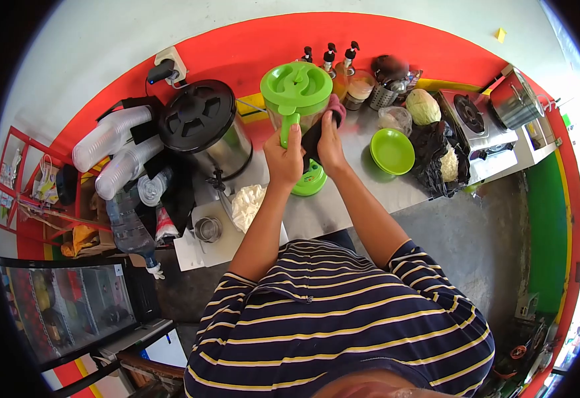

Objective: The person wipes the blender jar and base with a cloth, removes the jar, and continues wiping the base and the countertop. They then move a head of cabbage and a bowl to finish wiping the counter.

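Note:
A clear jug with a green lid [296, 87] stands upright in front of me over the metal counter. My left hand [285, 156] is closed round its green handle [290, 131]. On the jug's right side, my right hand [330, 144] grips a dark and pinkish cloth [336, 111] against the wall. Below the hands shows a round green base [310, 179]; whether the jug is joined to it is hidden by my hands and the cloth. To the right sits a green bowl [392, 151].
A steel drink dispenser [205, 129] with a black lid stands left. Pump bottles [346, 63] line the red wall. A cabbage [423, 107], a black plastic bag [432, 159] and a gas stove [473, 119] are right. A strainer [207, 229] lies front left.

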Demonstrator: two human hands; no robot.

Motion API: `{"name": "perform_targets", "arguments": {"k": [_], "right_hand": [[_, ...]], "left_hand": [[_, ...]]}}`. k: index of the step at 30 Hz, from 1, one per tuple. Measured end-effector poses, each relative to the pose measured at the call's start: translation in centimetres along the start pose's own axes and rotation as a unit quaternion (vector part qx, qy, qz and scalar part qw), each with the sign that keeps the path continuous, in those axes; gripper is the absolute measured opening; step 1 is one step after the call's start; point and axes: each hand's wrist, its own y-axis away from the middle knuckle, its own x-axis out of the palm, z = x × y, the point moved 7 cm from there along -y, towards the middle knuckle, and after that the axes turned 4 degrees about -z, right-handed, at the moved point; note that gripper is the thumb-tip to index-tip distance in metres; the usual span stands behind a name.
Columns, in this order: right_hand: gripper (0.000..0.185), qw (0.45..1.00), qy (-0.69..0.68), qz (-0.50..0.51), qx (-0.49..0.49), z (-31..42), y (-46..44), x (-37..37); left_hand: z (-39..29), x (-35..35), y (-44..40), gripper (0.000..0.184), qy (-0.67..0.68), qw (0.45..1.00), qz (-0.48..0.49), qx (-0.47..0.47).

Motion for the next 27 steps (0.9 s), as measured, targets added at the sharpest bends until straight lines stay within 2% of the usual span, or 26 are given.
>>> {"name": "perform_targets", "arguments": {"k": [2,3,7,10,11,12,13,15,17,20,23,24,26,27], "right_hand": [[0.068,0.996,-0.066,-0.06,0.018,0.0,-1.8,-0.4],[0.071,0.988,-0.11,-0.06,0.09,-0.3,-2.4,-0.2],[0.072,0.978,-0.183,-0.034,0.089,1.9,-1.9,0.3],[0.07,0.973,-0.206,-0.028,0.105,-1.5,-1.4,-0.1],[0.067,0.966,-0.201,-0.021,0.158,-2.3,-0.1,-0.2],[0.067,0.966,-0.201,-0.018,0.161,-3.7,0.4,-0.4],[0.066,0.971,-0.184,0.001,0.155,-6.2,0.6,-0.6],[0.063,0.977,-0.163,0.026,0.131,-7.7,1.2,-0.9],[0.063,0.974,-0.186,0.036,0.121,-7.7,0.5,-1.1],[0.061,0.976,-0.196,0.021,0.089,-7.0,-1.6,-1.9],[0.059,0.984,-0.165,-0.003,0.063,1.4,-1.3,-1.8],[0.059,0.984,-0.165,-0.003,0.066,2.2,-1.4,-1.5],[0.058,0.987,-0.157,-0.017,-0.001,4.3,-1.8,-1.1],[0.062,0.991,-0.114,-0.002,0.066,4.7,-1.2,-0.6]], "left_hand": [[0.8,0.2,0.0,0.045,0.024,1.0,0.005,0.007],[0.6,0.3,-0.1,0.048,0.05,0.999,0.014,0.017],[0.3,0.2,0.3,0.051,0.057,0.997,0.051,-0.016],[-0.6,-0.2,0.7,0.053,0.019,0.995,0.097,-0.024],[-1.3,-0.5,1.0,0.05,-0.044,0.99,0.131,-0.028],[-1.7,-0.5,1.3,0.048,-0.107,0.98,0.164,-0.033],[-1.5,-0.5,1.3,0.048,-0.109,0.98,0.162,-0.035],[-1.4,-0.2,1.6,0.046,-0.09,0.98,0.175,0.006],[-0.8,-0.1,1.8,0.046,-0.049,0.985,0.164,-0.013],[-0.9,-0.1,1.8,0.046,0.004,0.989,0.141,-0.044],[-1.0,-0.3,1.2,0.047,-0.002,0.989,0.135,-0.053],[-1.0,-0.3,1.1,0.047,-0.02,0.988,0.143,-0.048],[-0.7,-0.3,0.8,0.047,-0.022,0.989,0.14,-0.052],[-0.5,-0.3,0.6,0.047,-0.023,0.989,0.137,-0.053]]}}
